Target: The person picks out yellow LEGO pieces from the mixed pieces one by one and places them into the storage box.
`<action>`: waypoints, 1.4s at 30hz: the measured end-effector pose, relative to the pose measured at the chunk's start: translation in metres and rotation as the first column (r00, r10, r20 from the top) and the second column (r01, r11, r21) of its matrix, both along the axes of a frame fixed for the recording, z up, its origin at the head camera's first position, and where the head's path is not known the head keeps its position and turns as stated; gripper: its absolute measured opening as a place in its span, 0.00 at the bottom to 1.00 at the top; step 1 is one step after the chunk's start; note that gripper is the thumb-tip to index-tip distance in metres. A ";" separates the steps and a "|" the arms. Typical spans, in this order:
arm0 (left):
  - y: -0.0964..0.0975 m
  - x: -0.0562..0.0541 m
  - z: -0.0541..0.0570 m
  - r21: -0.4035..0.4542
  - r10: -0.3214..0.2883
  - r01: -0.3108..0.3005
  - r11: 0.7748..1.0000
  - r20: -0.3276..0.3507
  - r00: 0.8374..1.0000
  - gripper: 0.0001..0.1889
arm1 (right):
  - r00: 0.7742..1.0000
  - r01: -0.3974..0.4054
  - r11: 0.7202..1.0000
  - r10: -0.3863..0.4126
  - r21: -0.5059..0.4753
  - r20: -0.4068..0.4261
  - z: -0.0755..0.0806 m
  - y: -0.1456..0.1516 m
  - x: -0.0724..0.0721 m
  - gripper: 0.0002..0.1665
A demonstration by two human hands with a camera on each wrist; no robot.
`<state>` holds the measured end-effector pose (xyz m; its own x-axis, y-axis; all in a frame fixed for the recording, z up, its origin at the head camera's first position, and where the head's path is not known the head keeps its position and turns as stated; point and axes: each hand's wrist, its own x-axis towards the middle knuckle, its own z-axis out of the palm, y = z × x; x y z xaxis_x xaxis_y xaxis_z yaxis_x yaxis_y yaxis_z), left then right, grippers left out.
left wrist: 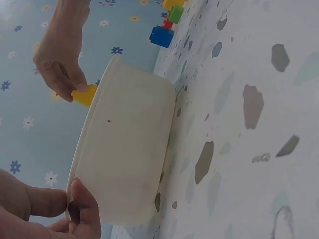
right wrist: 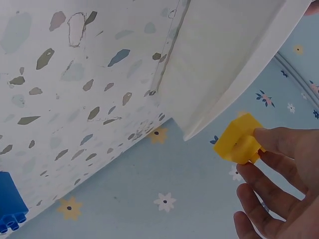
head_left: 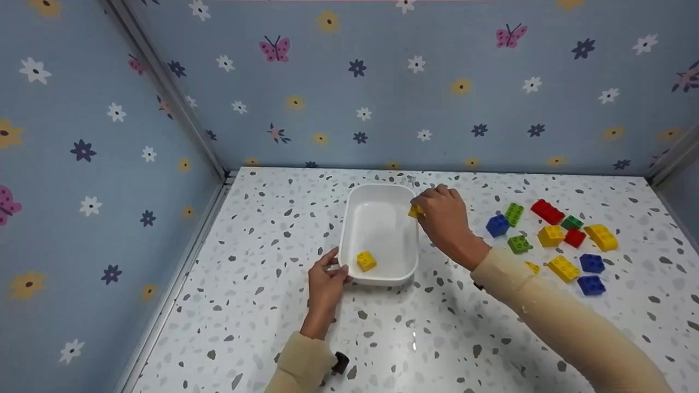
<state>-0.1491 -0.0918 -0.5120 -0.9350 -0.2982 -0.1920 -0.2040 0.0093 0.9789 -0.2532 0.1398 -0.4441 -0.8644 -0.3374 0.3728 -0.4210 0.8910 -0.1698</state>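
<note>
A white plastic tub (head_left: 382,229) stands on the speckled table, with one yellow building block (head_left: 366,261) lying inside near its front left corner. My left hand (head_left: 326,284) grips the tub's rim at that same corner, thumb on one side and fingers on the other in the left wrist view. Over the tub's right rim, my right hand (head_left: 445,218) pinches a second yellow block (right wrist: 240,138) between thumb and fingertips. That block is above rim height in the right wrist view.
To the right lie several loose blocks, among them a red one (head_left: 547,212), a blue one (head_left: 497,225), a green one (head_left: 519,244) and a curved yellow one (head_left: 601,237). A flowered wall (head_left: 393,98) borders the table (head_left: 262,229) at the back and left.
</note>
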 end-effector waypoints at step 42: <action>0.000 -0.001 0.000 -0.004 0.005 -0.005 1.000 0.022 1.000 0.26 | 0.992 -0.087 0.994 0.079 0.072 0.101 -0.016 -0.051 0.005 0.11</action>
